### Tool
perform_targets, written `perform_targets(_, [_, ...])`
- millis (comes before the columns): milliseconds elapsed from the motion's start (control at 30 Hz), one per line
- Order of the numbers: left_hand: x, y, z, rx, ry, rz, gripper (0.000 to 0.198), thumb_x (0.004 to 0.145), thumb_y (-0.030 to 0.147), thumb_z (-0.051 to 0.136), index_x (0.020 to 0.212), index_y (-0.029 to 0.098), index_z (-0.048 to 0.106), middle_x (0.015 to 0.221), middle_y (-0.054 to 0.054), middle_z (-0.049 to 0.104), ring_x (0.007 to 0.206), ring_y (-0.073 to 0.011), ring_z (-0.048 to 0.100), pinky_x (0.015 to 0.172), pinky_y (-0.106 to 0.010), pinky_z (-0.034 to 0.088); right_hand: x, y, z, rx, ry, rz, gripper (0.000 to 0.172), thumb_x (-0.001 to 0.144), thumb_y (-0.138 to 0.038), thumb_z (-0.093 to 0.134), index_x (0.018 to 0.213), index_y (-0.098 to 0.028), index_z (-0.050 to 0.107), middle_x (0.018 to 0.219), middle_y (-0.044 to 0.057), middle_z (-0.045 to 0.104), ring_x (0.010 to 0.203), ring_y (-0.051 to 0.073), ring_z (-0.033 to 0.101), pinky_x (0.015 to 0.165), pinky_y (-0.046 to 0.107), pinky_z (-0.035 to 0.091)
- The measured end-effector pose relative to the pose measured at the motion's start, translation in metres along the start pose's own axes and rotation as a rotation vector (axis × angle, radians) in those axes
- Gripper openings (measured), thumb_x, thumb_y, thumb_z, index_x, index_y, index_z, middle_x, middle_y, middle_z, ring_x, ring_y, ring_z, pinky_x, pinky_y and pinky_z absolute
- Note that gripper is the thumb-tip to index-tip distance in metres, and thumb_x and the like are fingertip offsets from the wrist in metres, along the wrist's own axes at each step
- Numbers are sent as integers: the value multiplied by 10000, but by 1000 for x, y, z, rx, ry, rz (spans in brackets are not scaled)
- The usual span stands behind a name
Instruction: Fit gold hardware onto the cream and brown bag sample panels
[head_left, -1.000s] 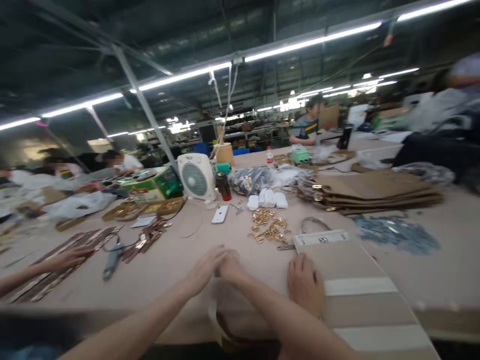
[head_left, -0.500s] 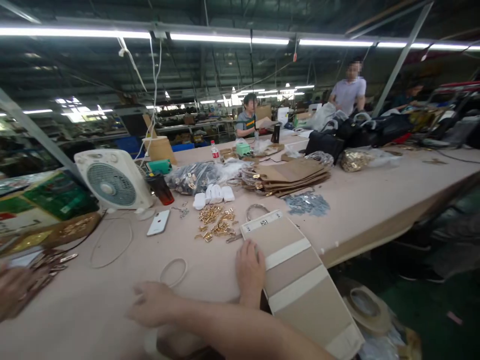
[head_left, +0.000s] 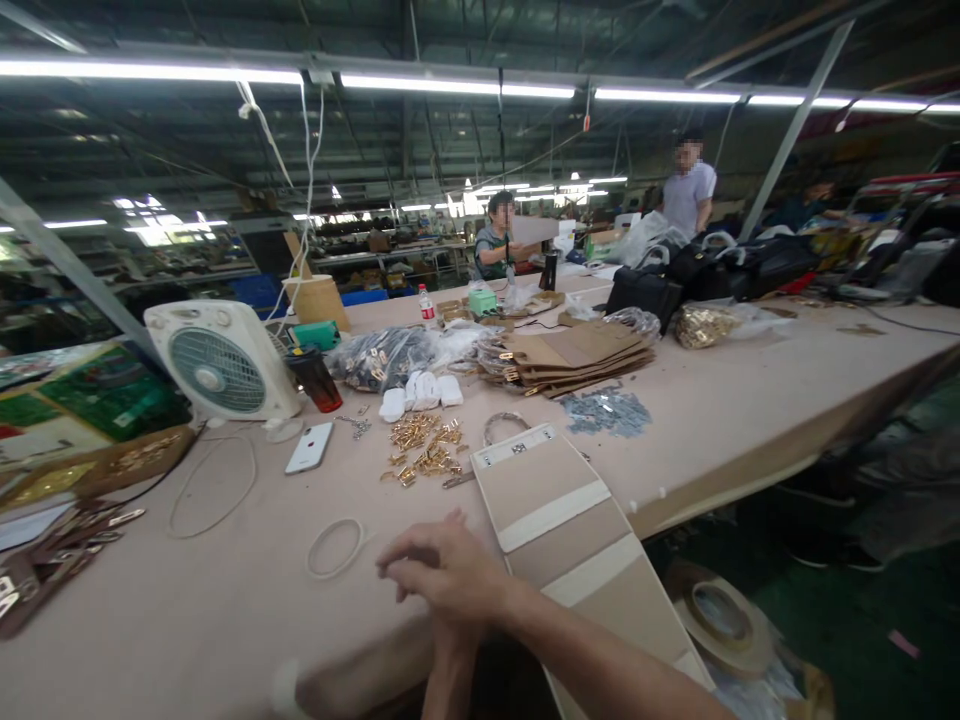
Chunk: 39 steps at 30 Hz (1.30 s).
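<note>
My right hand (head_left: 450, 572) reaches in from the lower right, with its fingers bent, spread and nothing visible between them. It crosses in front of my left hand (head_left: 456, 640), whose fingers are mostly hidden behind it; a fingertip shows above. To their right lies a long beige bag panel (head_left: 555, 545) with pale strips across it and fittings at its far end, slanting over the table's front edge. Left of my hands, a pale ring (head_left: 335, 549) rests on the table. A pile of small gold metal fittings (head_left: 424, 445) lies beyond them.
A white box fan (head_left: 217, 360), a dark tumbler (head_left: 319, 378) and a white phone (head_left: 309, 448) stand at the left. Stacked brown pieces (head_left: 577, 355) and grey metal pieces (head_left: 606, 412) lie farther back. Tape rolls (head_left: 724, 625) sit below the table edge. Two people are across the table.
My right hand has moved right, in front of my left hand. The left hand has come off the panel's edge toward me. Another person's hand at the far left has gone from view.
</note>
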<state>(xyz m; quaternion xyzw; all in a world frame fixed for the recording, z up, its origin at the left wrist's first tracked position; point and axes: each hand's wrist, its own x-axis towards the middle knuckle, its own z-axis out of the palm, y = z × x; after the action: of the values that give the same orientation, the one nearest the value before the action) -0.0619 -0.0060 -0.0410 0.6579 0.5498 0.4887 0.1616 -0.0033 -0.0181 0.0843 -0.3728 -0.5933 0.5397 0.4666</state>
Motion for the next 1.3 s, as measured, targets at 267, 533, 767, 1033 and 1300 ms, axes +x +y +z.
perform_targets(267, [-14, -69, -145, 457, 421, -168, 543, 906, 540, 541, 1301, 182, 642, 1366, -169, 613, 1204, -370, 617, 1136, -582, 425, -52, 34, -115, -515, 222, -138, 189, 968, -277, 596, 1033, -217, 763, 926, 44, 757, 853, 179, 703, 812, 293, 537])
perform_targets(533, [-31, -94, -188, 460, 302, -402, 540, 916, 512, 439, 1229, 130, 656, 1319, -195, 621, 1287, -345, 554, 1169, -547, 390, -61, 96, -171, -782, 205, -58, 293, 978, -422, 553, 1134, -241, 723, 1130, 80, 758, 1005, 251, 717, 936, 386, 548])
perform_targets(767, [-37, -86, -196, 373, 305, -457, 406, 948, 463, 509, 1109, 159, 726, 1193, -141, 602, 1159, -281, 609, 1096, -471, 478, -59, 125, -177, -929, 256, -101, 379, 936, -549, 547, 1100, -260, 730, 1098, 73, 771, 933, 265, 736, 835, 376, 556])
perform_targets(1033, [-27, -92, -213, 250, 199, -509, 425, 831, 539, 639, 961, 153, 761, 1079, -99, 598, 919, -228, 666, 938, -438, 563, -62, 118, -169, -941, 271, -138, 325, 961, -507, 535, 1084, -264, 713, 1100, 61, 759, 958, 261, 730, 886, 394, 550])
perform_targets(1300, [-32, -94, -207, 444, 226, -263, 384, 925, 537, 476, 928, 198, 657, 1088, -120, 691, 1115, -305, 619, 1080, -522, 453, -62, 103, -161, -829, 289, -126, 240, 988, -395, 540, 1045, -236, 709, 1046, 70, 744, 931, 229, 711, 859, 354, 547])
